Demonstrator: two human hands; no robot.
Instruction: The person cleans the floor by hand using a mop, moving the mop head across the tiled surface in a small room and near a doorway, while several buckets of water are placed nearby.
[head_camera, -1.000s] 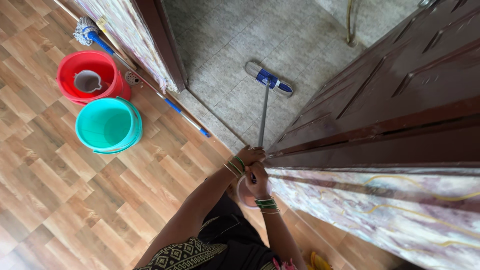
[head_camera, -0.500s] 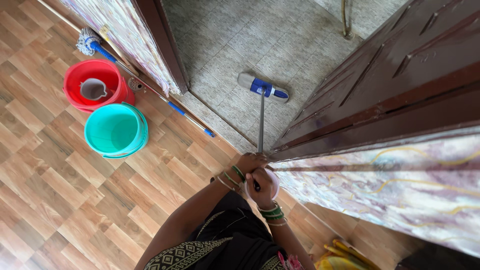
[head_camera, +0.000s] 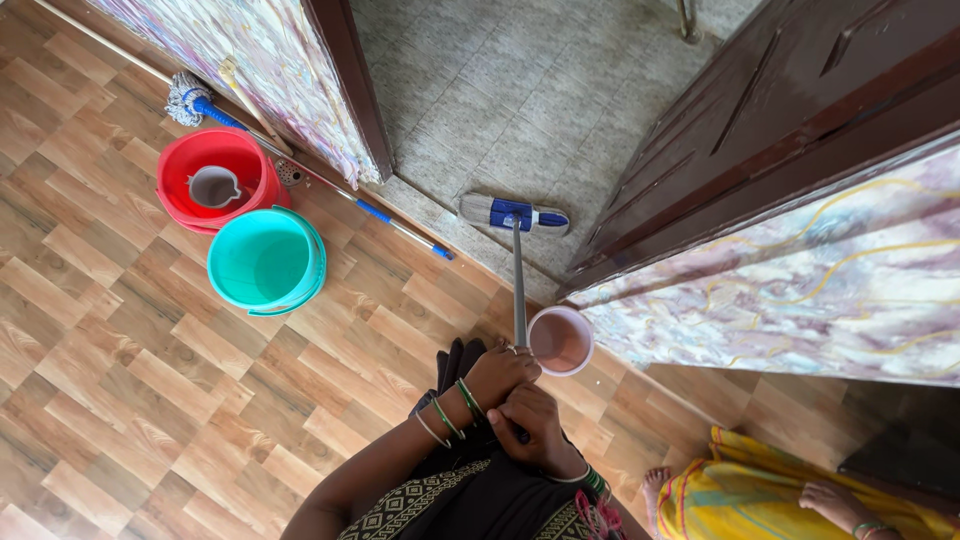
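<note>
Since half a second ago the mop (head_camera: 514, 213) head sits on the tiled floor (head_camera: 500, 90) past the doorway, left hand (head_camera: 500, 372) and right hand (head_camera: 535, 428) both clenched round its handle, mid-stroke, a pull back seemingly next.

Left hand (head_camera: 500, 373) above right hand (head_camera: 535, 425), clenched.

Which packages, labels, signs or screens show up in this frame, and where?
None in view. Only plain things: a flat mop held by the left hand and right hand, a red bucket, a teal bucket and a pink cup.
</note>
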